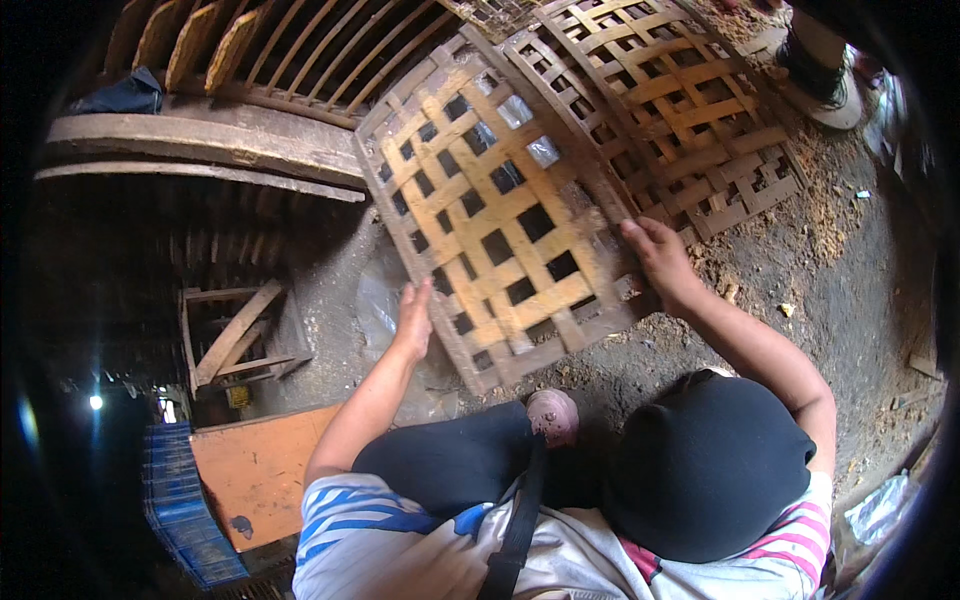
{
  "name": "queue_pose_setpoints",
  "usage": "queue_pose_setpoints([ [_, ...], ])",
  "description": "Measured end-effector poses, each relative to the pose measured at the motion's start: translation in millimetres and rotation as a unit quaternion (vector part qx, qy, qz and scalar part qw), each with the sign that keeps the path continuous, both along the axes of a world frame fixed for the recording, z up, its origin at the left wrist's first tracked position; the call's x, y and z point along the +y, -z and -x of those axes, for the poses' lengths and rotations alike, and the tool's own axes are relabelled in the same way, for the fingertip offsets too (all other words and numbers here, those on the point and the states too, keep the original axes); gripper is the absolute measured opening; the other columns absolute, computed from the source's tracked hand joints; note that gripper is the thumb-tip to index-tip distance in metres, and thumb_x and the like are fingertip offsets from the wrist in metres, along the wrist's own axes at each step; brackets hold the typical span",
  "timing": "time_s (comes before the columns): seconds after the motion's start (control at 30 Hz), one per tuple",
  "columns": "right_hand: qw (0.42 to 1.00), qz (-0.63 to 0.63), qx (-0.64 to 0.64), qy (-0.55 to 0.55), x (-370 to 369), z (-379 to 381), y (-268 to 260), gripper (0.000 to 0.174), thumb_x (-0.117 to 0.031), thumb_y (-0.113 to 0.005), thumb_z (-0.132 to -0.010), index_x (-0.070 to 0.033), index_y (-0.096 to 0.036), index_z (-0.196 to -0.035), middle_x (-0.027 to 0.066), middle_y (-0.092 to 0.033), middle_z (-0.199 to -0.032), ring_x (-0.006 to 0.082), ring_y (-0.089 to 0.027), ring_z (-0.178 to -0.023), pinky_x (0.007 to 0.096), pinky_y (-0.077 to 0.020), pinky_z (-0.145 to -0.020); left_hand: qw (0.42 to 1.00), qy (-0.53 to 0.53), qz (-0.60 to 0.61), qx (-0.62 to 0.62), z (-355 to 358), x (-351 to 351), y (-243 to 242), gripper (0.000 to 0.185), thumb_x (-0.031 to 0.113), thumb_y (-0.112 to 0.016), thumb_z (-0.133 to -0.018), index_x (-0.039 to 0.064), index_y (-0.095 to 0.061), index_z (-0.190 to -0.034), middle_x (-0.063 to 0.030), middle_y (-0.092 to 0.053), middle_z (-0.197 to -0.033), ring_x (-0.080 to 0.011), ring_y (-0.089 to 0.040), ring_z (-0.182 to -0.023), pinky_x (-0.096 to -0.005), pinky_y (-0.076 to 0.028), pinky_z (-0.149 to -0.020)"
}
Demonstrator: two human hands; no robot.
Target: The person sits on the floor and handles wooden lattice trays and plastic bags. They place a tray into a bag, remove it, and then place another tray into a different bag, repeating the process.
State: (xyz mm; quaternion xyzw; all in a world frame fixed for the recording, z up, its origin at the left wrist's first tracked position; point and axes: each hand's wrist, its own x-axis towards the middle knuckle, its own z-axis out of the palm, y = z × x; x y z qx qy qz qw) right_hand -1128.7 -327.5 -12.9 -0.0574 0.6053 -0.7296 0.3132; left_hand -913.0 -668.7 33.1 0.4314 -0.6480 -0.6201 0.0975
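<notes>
Before me a woven bamboo lattice panel in a wooden frame [472, 202] is held at a tilt between my two hands. The fingers of my left hand [414, 319] grip its left edge near the bottom corner. Along the right edge, my right hand [660, 262] has its thumb on top of the frame. Tan residue covers the middle strips. Scraps of clear plastic show through the gaps. Beyond its right edge lies a second woven lattice panel [675, 82], apparently flat on the dirt floor.
A slatted wooden rack [315, 60] and a wooden beam [210, 146] stand at upper left. Lower left are an orange board [262, 472], a blue crate [176, 502] and a wooden frame [232, 337]. Another person's shoe [829, 97] is at upper right, on the littered dirt floor [847, 300].
</notes>
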Motion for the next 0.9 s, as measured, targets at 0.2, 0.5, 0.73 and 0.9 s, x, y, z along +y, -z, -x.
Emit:
queue_pose_setpoints([
  [0.2,0.997,-0.045,-0.043,-0.052,-83.5,-13.3,42.8,0.041,-0.038,-0.056,-0.103,-0.001,-0.059,-0.121,0.0115,-0.064,-0.092,0.0186,-0.063,-0.065,0.0346,-0.0515,-0.051,0.988,0.027,0.150,0.023,-23.7,-72.2,31.0,0.042,0.035,-0.059,-0.102,0.004,-0.049,-0.128,-0.0063,-0.062,-0.105,-0.0147,-0.059,-0.100,-0.0311,-0.048,-0.091],
  [0.5,0.955,-0.171,0.226,-0.089,-104.2,-9.9,111.0,0.037,-0.029,-0.056,-0.103,0.002,-0.053,-0.123,0.0144,-0.067,-0.085,0.0185,-0.067,-0.055,0.0338,-0.0518,-0.052,0.975,0.111,0.113,-0.154,-48.7,-101.4,111.3,0.043,0.018,-0.055,-0.103,-0.002,-0.044,-0.139,-0.0165,-0.058,-0.134,-0.0262,-0.053,-0.125,-0.0368,-0.039,-0.108],
  [0.73,0.854,-0.280,0.435,-0.049,-82.2,-0.2,55.0,0.037,-0.020,-0.062,-0.095,-0.005,-0.061,-0.128,0.0217,-0.068,-0.102,0.0356,-0.068,-0.094,0.0465,-0.0552,-0.077,0.976,0.097,0.095,-0.171,-58.0,-95.3,113.4,0.057,0.026,-0.055,-0.104,-0.003,-0.036,-0.149,-0.0187,-0.051,-0.145,-0.0280,-0.048,-0.134,-0.0362,-0.036,-0.112],
  [0.9,0.727,-0.442,0.520,0.072,-40.4,79.2,43.7,0.047,-0.031,-0.068,-0.091,-0.008,-0.060,-0.131,0.0204,-0.057,-0.128,0.0398,-0.053,-0.123,0.0512,-0.0450,-0.103,0.974,0.092,0.104,-0.177,-55.4,-88.1,117.4,0.061,0.031,-0.051,-0.105,-0.005,-0.032,-0.150,-0.0218,-0.046,-0.149,-0.0313,-0.044,-0.138,-0.0378,-0.032,-0.115],
])
